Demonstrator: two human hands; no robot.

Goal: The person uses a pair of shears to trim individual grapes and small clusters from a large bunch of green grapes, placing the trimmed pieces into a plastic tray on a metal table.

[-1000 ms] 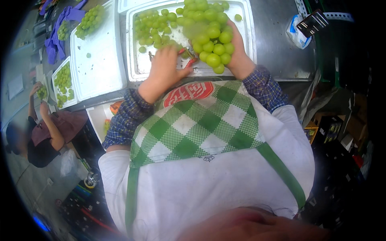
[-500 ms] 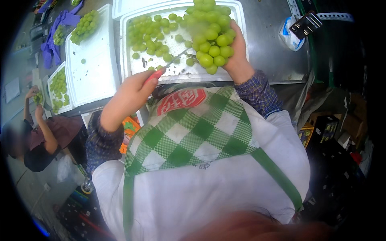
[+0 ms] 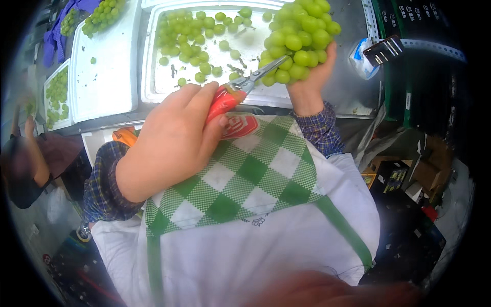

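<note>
My left hand [image 3: 171,140] is closed round the red handles of small metal scissors [image 3: 244,86]. Their blades point up and to the right, at the lower side of a large bunch of green grapes [image 3: 302,38]. My right hand [image 3: 316,77] holds this bunch from its right and from below, with most fingers hidden behind the fruit. Beneath and to the left lies a white tray [image 3: 148,84], with many loose green grapes [image 3: 189,43] and bits of brown stem on its floor.
Another white tray [image 3: 105,84] stands to the left, with a grape bunch [image 3: 104,18] at its far end. A smaller tray of grapes [image 3: 57,94] is beyond it, near another person [image 3: 38,158]. Purple cloth [image 3: 56,43] lies far left. A white-and-blue packet [image 3: 364,59] is at right.
The scissors and my left hand have come up closer to view, the blades now at the bunch. My right hand has shifted the bunch up and to the right.
</note>
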